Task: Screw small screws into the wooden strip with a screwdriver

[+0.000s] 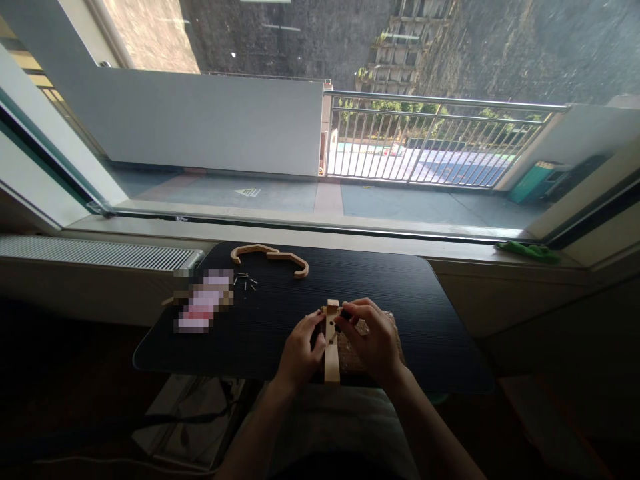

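A pale wooden strip [333, 367] with dark holes lies across a brown block [353, 360] at the near edge of the table. My left hand [301, 347] is closed on the strip's left side, thumb and fingers pressed against it. Over the strip, my right hand [373, 333] pinches the dark handle of a small screwdriver [345, 313]. Its thin shaft slants down and left onto the strip near one hole. The tip's exact seating is too small to make out.
Two curved wooden hooks [290, 257] lie at the back of the black table [400, 287]. Several loose screws [245, 283] are scattered left of centre, beside a blurred pink item [205, 303]. Behind the table are a windowsill [300, 235], a radiator [100, 252] and a green cloth [527, 251].
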Available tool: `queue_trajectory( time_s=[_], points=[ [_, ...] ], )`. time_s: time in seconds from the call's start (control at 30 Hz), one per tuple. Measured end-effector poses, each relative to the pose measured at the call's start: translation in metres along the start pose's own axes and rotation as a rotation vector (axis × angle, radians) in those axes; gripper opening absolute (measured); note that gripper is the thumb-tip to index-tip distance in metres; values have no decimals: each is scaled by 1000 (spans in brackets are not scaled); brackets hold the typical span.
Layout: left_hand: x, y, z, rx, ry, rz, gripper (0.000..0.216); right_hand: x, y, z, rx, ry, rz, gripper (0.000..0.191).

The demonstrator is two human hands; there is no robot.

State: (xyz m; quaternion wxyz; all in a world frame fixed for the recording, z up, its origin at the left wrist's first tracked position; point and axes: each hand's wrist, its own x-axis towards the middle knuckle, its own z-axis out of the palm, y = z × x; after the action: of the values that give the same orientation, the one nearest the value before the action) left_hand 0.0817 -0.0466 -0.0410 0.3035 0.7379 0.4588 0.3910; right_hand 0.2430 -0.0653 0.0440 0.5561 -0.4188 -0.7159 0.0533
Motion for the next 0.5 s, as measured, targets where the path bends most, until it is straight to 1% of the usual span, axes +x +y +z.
queue_trajectory(
  time_s=[0.1, 0.3, 0.37, 0.5],
  points=[
    [0, 0, 0, -1, 4, 0, 42, -1, 0, 1, 19, 27, -14, 13],
    [0, -2, 0, -14, 4, 8, 44, -10, -1, 2, 50, 7, 17, 27],
    [0, -2, 1, -11, 2, 3, 43, -12, 0, 2, 81, -17, 43, 30],
    [-1, -3, 2, 0, 6, -4, 42, -14, 0, 4, 105, -73, 82, 28]
  ],
)
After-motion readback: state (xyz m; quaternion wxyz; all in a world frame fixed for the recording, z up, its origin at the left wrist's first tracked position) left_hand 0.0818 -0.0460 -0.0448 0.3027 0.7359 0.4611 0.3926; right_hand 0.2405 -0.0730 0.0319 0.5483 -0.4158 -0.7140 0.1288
